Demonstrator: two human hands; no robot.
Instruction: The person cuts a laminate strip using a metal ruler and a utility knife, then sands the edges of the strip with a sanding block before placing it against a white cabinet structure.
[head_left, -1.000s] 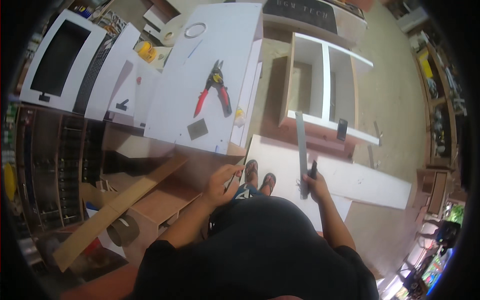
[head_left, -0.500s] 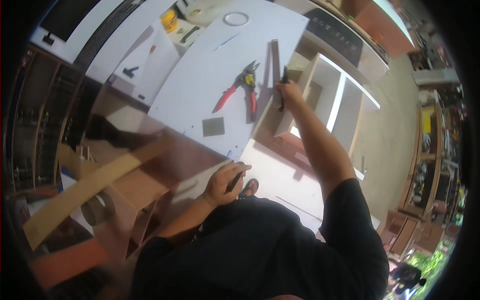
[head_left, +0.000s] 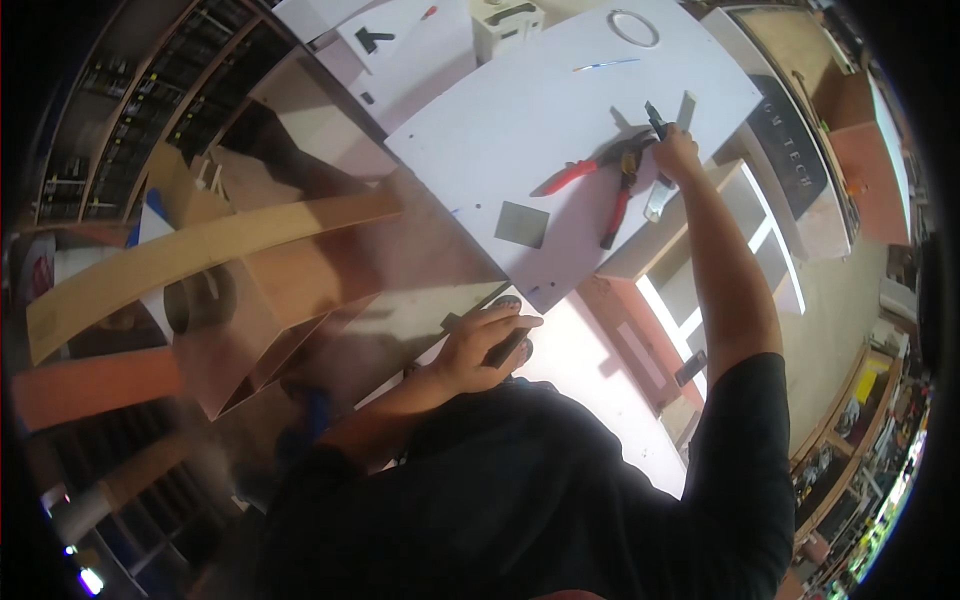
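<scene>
**Right hand on steel rule at far edge of white panel**

1. Hand status. Right hand (head_left: 676, 152) is at full reach, approx. 1 o'clock in the head view, fingers closed around a flat metal rule (head_left: 662, 197) and what looks like a dark pen or marker (head_left: 654, 116) sticking up above the knuckles. Left hand (head_left: 483, 345) is close to the body, near frame centre, fingers curled around a small dark object (head_left: 507, 347); its kind cannot be told.

2. Thing location. The rule sits at the right-hand edge of the white panel (head_left: 540, 110), its lower end overhanging that edge. Upper part is hidden behind the hand.

3. Handling est. Rule is judged thin, stiff along its length, light, smooth and likely slippery on the laminated panel. Best hold: pinch across the flat faces near mid-length; holding one end lets the free end swing.

4. Surroundings. Red-handled pliers (head_left: 603, 185) lie touching or just beside the right hand, at its 8 o'clock. Grey square patch (head_left: 522, 224) lies further toward 7 o'clock. A ring (head_left: 636, 28) lies at the panel's far end, 12 o'clock. A long wooden board (head_left: 200, 250) lies at 9 o'clock. An open white cabinet frame (head_left: 760, 240) stands below the panel edge at 3 o'clock.

5. Obstructions. Pliers are the nearest obstacle to sliding the rule inward; the panel edge gives a drop-off risk.
</scene>
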